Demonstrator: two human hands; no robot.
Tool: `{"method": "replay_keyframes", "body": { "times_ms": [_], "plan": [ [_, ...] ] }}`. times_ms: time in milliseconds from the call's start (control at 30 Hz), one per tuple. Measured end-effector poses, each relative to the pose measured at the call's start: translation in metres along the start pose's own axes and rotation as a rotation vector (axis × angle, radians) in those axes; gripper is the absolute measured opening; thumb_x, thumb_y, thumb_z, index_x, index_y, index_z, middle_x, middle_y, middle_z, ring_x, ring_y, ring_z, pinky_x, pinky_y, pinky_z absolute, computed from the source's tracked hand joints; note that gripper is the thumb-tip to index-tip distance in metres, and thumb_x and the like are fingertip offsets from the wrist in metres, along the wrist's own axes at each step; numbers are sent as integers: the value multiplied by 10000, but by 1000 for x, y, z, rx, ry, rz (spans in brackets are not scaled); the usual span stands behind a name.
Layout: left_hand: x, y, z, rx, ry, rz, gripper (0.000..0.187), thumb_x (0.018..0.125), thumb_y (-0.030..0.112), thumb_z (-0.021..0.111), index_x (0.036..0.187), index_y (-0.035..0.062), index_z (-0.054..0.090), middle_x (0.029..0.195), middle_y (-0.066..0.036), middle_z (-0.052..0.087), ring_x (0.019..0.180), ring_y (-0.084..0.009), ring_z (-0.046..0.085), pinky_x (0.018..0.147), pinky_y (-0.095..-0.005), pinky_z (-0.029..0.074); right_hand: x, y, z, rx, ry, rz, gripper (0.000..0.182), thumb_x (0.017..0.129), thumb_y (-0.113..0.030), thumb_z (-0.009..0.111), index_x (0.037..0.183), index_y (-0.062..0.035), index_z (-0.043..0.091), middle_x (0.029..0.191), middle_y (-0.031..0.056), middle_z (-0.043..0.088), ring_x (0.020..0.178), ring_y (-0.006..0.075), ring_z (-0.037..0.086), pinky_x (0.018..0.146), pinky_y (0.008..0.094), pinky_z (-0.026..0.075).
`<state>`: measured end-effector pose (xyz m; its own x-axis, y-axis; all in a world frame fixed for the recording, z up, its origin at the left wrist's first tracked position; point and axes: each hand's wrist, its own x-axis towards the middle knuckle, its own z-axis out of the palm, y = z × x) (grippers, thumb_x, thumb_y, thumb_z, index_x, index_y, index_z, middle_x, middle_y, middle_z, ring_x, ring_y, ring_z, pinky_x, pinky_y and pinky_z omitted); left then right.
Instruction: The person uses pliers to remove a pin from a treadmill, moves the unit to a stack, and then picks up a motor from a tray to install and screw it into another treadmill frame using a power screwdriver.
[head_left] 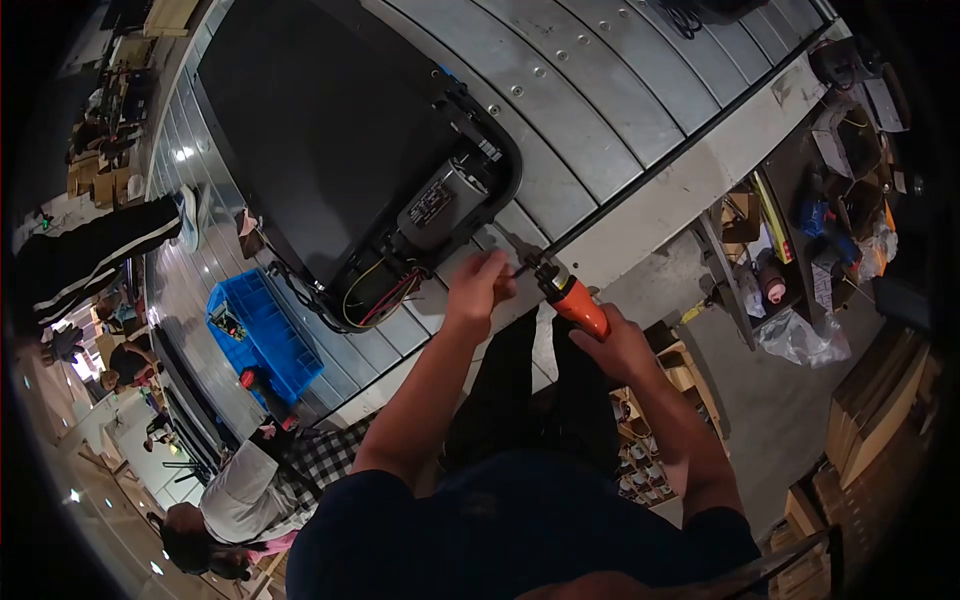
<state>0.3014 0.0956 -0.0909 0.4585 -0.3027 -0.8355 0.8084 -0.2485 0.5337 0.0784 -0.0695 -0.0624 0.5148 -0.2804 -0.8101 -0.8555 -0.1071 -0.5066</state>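
Head view: right hand (620,347) clamped round orange-handled tool (580,305), tool's front end pointing away from right hand, close by left hand (478,292). Left hand's fingers curled beside tool's front end; from here, cannot tell if pinching anything. Motor (430,212) in black machine (320,110) ahead and left of left hand. Loose coloured wires (392,298) just left of it. Blue bin (285,362) farther left, on slatted metal surface (590,130). Person in checkered clothing (335,455) well left of both hands.

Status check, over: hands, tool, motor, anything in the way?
Right hand gripping orange power screwdriver. Left hand near its tip, grasp unclear. Labelled motor exposed in black housing; coloured wires beside it might snag.
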Motion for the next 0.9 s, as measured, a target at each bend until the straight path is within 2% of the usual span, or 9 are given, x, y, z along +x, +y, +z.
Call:
{"method": "replay_keyframes", "body": {
  "times_ms": [100,167,333,500,567,667,767,867,900],
  "plan": [
    [-38,33,5,264,110,284,201,1048,226,693,1089,29,680,818,-6,642,745,-84,584,686,-253,480,-5,1,2,-12,-27,9,610,913,-475,800,1287,-38,597,1020,251,749,1027,460,725,885,491,560],
    [-30,70,3,344,125,541,181,1053,207,687,1092,31,674,835,5,642,744,-74,571,684,-247,471,0,3,2,31,-40,-18,593,916,-481,797,1269,-45,604,1013,247,749,1014,463,724,877,492,557],
    [-17,129,27,297,131,772,127,1071,151,649,1064,25,667,833,12,632,738,-61,552,670,-236,444,0,8,5,99,-78,-22,572,928,-486,788,1254,-46,622,1038,231,750,1013,421,726,874,467,550],
    [-79,-20,-15,375,-140,351,223,1085,220,606,976,39,674,775,-6,616,682,-96,558,625,-266,441,1,9,11,162,-108,-15,617,927,-506,784,1302,-47,613,1089,228,749,1052,393,724,914,455,548],
    [-90,-94,-44,454,-146,-139,233,1070,249,624,963,50,681,750,8,605,691,-142,585,658,-298,476,6,19,19,135,-100,-22,705,917,-547,775,1382,-52,587,1138,239,749,1103,414,718,960,464,547],
    [-50,-208,-143,1360,-203,165,221,1043,270,677,1095,56,680,918,-40,651,820,-182,632,743,-343,528,-4,1,13,32,-56,-14,731,900,-524,806,1411,-52,580,1165,231,749,1135,397,715,992,448,544],
    [17,-297,-201,-231,345,-242,329,1003,249,725,1268,76,632,1174,-109,641,972,-207,647,839,-392,553,10,36,38,196,-65,-114,738,884,-487,838,1420,-49,582,1170,208,750,1124,344,724,984,424,548],
    [71,-391,-264,204,261,131,526,957,270,770,1413,109,563,1304,-148,606,1026,-272,653,879,-408,545,22,60,48,383,-138,-146,736,880,-460,849,1425,-44,582,1170,182,749,1100,289,726,967,407,552],
    [71,-375,-270,12,190,-64,545,965,281,758,1440,110,551,1298,-151,613,1019,-272,660,868,-397,543,20,62,47,359,-139,-126,729,882,-457,847,1421,-42,586,1176,174,746,1099,275,722,967,401,550]
  ]
}}
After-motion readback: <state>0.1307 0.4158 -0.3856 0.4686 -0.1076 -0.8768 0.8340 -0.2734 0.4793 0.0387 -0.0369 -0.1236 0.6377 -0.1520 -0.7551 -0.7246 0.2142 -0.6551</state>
